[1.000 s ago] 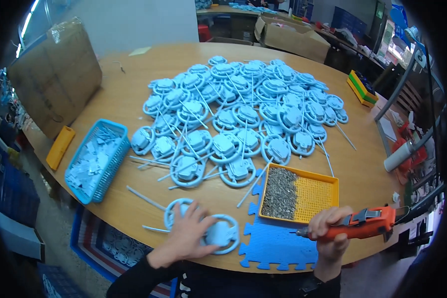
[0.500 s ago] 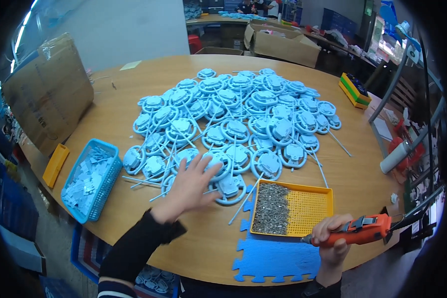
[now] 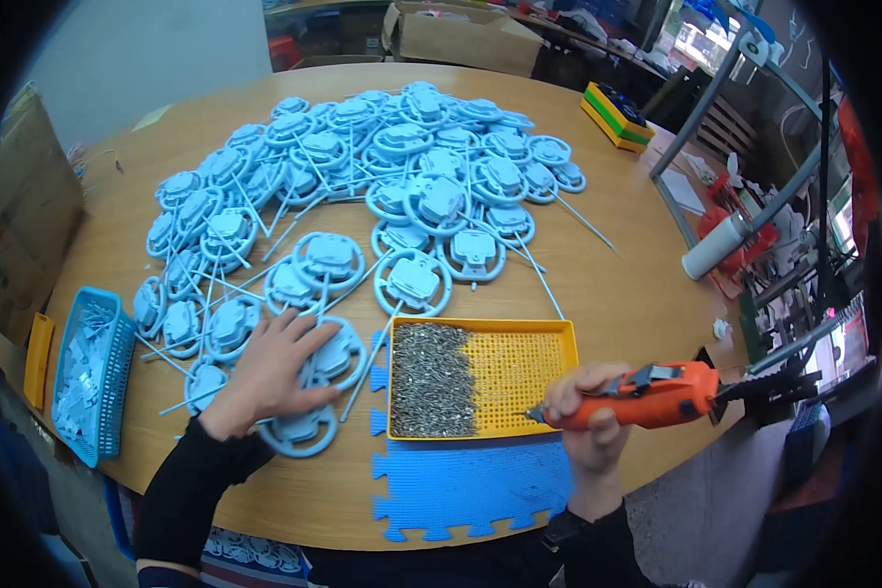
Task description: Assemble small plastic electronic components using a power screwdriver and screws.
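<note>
My left hand [image 3: 272,374] lies over light blue ring-shaped plastic parts [image 3: 335,355] at the near edge of a large pile, fingers stretched and thumb apart. Its fingertips touch these parts; another ring [image 3: 304,431] shows below the palm. Each part has a flat central block, and many have a thin stick. In my closed right hand [image 3: 590,416] is an orange electric screwdriver [image 3: 647,395], its tip pointing left over the near right side of a yellow tray [image 3: 570,343]. Small metal screws [image 3: 429,382] cover the tray's left half.
A blue foam mat [image 3: 470,485] lies in front of the tray. At left stand a light blue basket [image 3: 118,377] of small pale pieces and a yellow bin [image 3: 37,358]. A cardboard box [image 3: 24,206] is beyond them. A yellow-green holder [image 3: 617,120] sits far right, near a metal frame [image 3: 701,108].
The view has swung right. My left hand has come down onto the near parts, and some have slid toward me, leaving a gap in the pile. The right hand still holds the screwdriver.
</note>
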`<state>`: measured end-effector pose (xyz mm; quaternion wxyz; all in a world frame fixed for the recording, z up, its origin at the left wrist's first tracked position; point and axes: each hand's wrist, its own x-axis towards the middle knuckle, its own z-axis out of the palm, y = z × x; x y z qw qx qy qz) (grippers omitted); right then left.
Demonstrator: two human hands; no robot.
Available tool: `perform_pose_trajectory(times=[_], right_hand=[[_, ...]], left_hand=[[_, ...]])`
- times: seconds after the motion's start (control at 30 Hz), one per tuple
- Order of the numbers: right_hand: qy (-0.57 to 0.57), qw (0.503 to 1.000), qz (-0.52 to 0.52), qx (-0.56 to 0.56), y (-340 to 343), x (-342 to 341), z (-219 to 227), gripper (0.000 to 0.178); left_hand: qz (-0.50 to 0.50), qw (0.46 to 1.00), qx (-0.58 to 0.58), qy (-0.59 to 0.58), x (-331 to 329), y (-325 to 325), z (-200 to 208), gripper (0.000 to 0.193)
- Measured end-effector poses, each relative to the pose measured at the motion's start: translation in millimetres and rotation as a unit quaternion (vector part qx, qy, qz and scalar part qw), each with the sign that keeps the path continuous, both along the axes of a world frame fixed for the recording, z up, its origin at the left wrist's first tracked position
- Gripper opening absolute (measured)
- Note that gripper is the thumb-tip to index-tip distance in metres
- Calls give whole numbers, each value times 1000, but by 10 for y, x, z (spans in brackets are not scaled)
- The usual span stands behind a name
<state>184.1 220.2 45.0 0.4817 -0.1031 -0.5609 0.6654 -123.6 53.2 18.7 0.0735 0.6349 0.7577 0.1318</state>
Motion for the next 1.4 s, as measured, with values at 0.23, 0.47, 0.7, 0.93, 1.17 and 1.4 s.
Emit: perform_pose_trajectory(times=[0.23,0.47,0.7,0.93,1.17,1.4], right_hand=[[-4,1000,-6,-2,55,-64,-124,46],[-6,1000,13,-13,61,-182,-175,46],[-7,1000,9,2,91,-188,-180,44],[-9,1000,7,14,68,-169,-170,44],[-5,999,-8,53,-212,-39,271,53],[19,991,131,-30,-723,-5,118,50]], left_hand=[[16,997,-62,49,361,-363,135,75],[85,996,-1,18,535,-424,138,77],[-51,992,4,-117,768,-576,348,84],[-180,981,-17,-67,1465,-475,182,71],[30,991,74,-109,1903,-354,-169,73],[51,984,109,-131,1948,-299,-196,67]])
